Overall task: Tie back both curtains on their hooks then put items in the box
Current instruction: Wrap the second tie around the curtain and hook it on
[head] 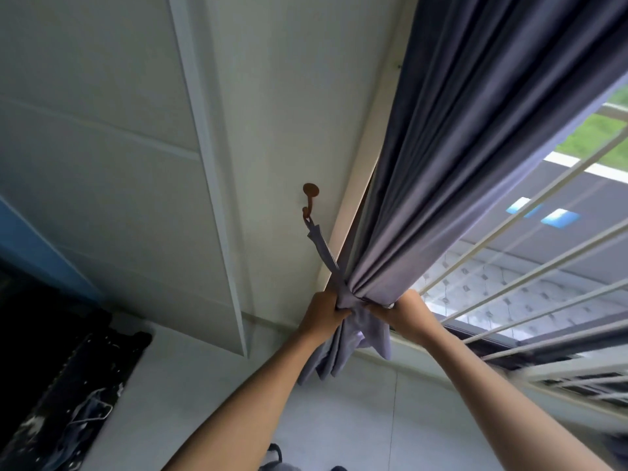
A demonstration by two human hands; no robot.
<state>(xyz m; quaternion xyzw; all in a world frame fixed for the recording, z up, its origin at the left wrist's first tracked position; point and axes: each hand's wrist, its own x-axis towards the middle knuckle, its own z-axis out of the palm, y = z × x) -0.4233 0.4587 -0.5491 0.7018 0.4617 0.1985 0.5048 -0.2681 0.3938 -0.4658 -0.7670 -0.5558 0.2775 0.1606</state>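
A grey-purple curtain (452, 158) hangs beside the window, gathered into a bunch low down. A matching fabric tie-back (323, 248) runs from a brown wall hook (310, 198) down to the bunch. My left hand (323, 312) grips the tie-back and the curtain's left side where they meet. On the bunch's right side my right hand (406, 311) pinches the other end of the tie-back. The curtain's loose lower end (339, 351) hangs below both hands.
A white panelled wall (136, 164) fills the left. White window bars (509, 266) cross the right, with the outdoors behind. A dark, cluttered object (68, 385) lies at lower left on the pale floor (339, 419). Dark shapes show at the bottom edge.
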